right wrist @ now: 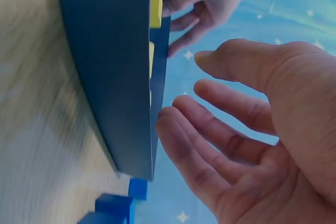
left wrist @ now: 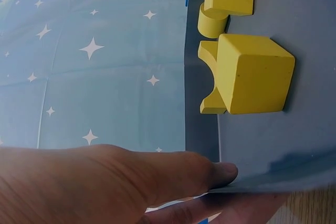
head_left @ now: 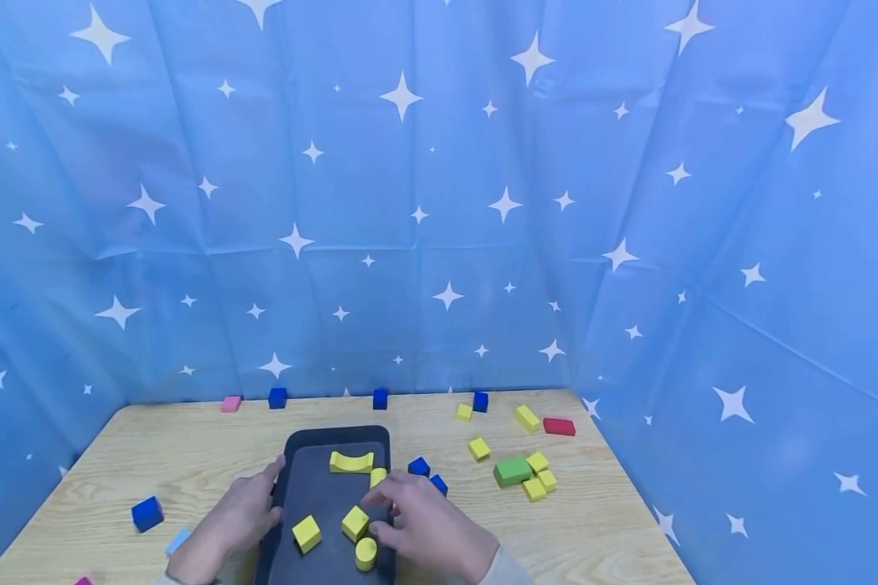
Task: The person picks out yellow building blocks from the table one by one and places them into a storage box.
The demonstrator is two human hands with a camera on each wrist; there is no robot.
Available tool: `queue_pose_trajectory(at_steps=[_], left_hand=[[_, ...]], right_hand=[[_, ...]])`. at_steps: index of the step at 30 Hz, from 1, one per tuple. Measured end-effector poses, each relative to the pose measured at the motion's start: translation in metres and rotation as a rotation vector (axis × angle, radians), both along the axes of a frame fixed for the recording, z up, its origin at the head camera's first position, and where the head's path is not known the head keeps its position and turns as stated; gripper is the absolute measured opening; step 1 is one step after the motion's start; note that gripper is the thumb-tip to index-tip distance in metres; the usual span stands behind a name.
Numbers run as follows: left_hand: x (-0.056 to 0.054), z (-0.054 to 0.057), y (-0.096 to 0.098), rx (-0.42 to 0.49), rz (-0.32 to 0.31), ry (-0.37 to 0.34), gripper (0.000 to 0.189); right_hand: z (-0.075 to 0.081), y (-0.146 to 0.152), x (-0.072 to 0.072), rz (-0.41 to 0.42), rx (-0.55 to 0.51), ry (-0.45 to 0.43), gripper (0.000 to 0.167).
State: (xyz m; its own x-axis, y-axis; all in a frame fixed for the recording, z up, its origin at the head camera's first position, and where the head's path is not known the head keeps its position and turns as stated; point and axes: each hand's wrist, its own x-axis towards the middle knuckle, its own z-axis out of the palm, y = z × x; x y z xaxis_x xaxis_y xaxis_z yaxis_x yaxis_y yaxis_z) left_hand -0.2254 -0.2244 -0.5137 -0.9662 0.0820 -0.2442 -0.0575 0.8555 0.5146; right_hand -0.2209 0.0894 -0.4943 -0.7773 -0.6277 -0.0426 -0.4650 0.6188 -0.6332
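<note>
A dark rectangular tray (head_left: 315, 561) lies on the table with yellow blocks in it. My left hand (head_left: 237, 516) holds its left rim; in the left wrist view the thumb (left wrist: 210, 174) lies over the edge and the fingers are outside the wall. My right hand (head_left: 435, 520) hovers over the right rim, its fingers loosely bent with nothing between them in the right wrist view. Near it in the tray are a yellow cube (head_left: 354, 524), a yellow cylinder (head_left: 366, 555) and another cylinder (head_left: 378, 477), partly hidden. A second cube (head_left: 306, 534) and an arched block (head_left: 351, 462) lie further left.
Right of the tray are blue cubes (head_left: 419, 467), a green block (head_left: 512, 471), several small yellow blocks (head_left: 534, 489) and a red block (head_left: 559, 426). Another blue cube (head_left: 147, 514) sits at left. A pink block (head_left: 230, 404) lies near the back edge, before a starry curtain (head_left: 439, 203).
</note>
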Motion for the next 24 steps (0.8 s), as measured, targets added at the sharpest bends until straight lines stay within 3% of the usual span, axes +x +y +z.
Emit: queue_pose_trajectory(at_steps=[5,11,24], left_hand=[[0.001,-0.002,0.0,-0.004,0.002,-0.026,0.077],[0.001,0.0,0.001,0.004,-0.001,0.004,0.077],[0.003,0.002,0.001,0.004,-0.016,0.039,0.077]], right_hand=[[-0.002,0.012,-0.006,-0.04,-0.026,0.078,0.026],[0.002,0.027,-0.027,-0.103,-0.025,0.178,0.027],[0.005,0.063,-0.065,-0.236,0.036,0.279,0.03]])
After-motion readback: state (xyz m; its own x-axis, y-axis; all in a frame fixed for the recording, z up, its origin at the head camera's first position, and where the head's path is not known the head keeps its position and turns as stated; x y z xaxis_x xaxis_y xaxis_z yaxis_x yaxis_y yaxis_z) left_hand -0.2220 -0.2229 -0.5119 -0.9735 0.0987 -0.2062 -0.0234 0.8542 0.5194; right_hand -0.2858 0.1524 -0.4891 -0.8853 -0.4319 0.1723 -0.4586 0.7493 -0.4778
